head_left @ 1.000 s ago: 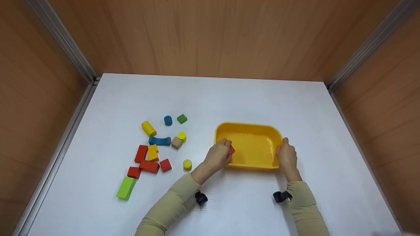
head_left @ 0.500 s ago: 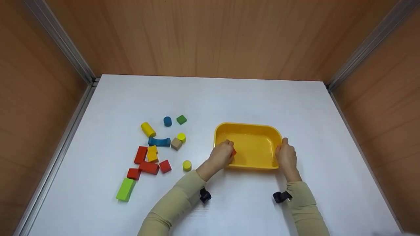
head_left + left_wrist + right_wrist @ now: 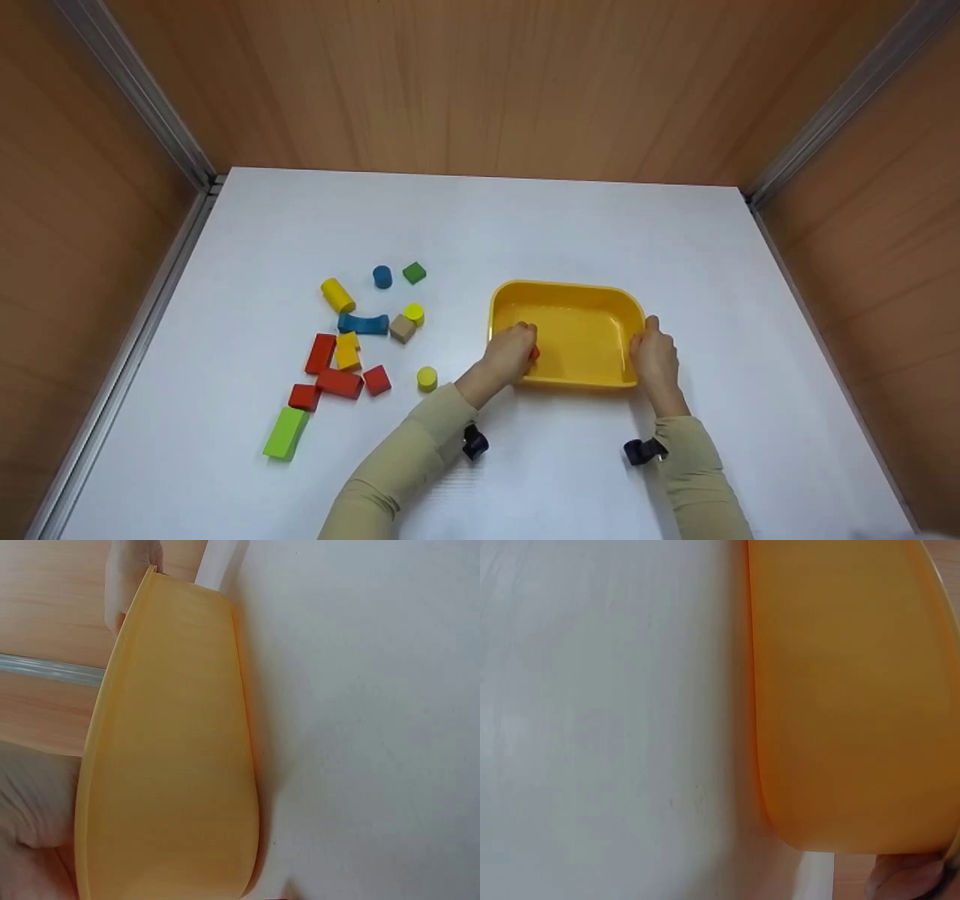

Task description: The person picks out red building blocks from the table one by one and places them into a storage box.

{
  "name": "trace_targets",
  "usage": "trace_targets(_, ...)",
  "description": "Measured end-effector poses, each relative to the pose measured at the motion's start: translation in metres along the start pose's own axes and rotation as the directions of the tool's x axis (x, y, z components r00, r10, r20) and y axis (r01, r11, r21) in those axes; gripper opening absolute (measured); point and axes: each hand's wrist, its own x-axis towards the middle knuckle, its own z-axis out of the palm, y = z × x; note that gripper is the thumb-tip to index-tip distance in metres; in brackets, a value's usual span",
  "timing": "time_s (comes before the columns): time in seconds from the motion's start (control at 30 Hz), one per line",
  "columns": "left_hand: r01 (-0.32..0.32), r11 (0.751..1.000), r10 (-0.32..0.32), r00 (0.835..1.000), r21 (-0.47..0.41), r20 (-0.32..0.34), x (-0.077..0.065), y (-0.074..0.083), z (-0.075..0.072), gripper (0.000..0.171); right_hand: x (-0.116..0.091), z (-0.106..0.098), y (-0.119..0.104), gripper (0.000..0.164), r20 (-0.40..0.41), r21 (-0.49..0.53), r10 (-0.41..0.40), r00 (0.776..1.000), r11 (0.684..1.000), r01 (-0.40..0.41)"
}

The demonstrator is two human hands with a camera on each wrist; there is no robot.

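A yellow plastic tub [image 3: 592, 322] stands on the white table, right of the middle in the head view. Over its left end is my left hand [image 3: 510, 352], fingers curled around a red block [image 3: 535, 353] that is mostly hidden by them. My right hand [image 3: 655, 358] grips the tub's right rim. In the left wrist view the tub's outer wall [image 3: 165, 742] fills the middle, with my left hand [image 3: 37, 817] at the rim. The right wrist view shows the tub's side [image 3: 847, 697] and a bit of my right hand [image 3: 907, 876] at the bottom corner.
Left of the tub lie several loose blocks: a light green block [image 3: 286, 433], a red block [image 3: 340, 383], a blue arch [image 3: 363, 324], a yellow cylinder [image 3: 337, 295], a natural wood cube [image 3: 403, 328] and others. Wood-look panels [image 3: 480, 90] enclose the table.
My left hand has shifted slightly right and deeper over the tub with the red block, its forearm following. The right hand keeps its place on the rim.
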Motion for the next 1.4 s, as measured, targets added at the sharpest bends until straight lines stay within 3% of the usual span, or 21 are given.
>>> trace_targets(0.3,0.016,1.0,-0.016,0.998,-0.006,0.053,0.004,-0.001,-0.001,0.007,0.002,0.001,-0.001,0.019,0.006,-0.005,0.017,1.0,1.0,-0.017)
trace_targets(0.57,0.005,1.0,-0.006,0.999,0.014,0.041,0.005,-0.001,0.002,0.006,0.002,0.001,-0.001,0.019,0.016,-0.008,0.02,1.0,1.0,-0.02)
trace_targets(0.87,0.048,0.998,-0.05,0.995,0.028,0.086,0.004,0.001,-0.001,0.007,0.002,0.001,-0.001,0.02,0.024,-0.006,0.018,1.0,1.0,-0.018)
trace_targets(1.13,0.001,0.993,-0.005,1.0,0.122,0.031,-0.003,0.003,-0.007,0.022,-0.001,0.001,0.0,0.017,-0.012,0.015,-0.033,0.999,0.999,0.033)
trace_targets(1.4,-0.002,1.0,0.004,0.996,0.029,-0.088,-0.011,0.006,-0.014,0.019,-0.001,0.001,0.0,0.021,-0.008,0.019,-0.016,1.0,1.0,0.016)
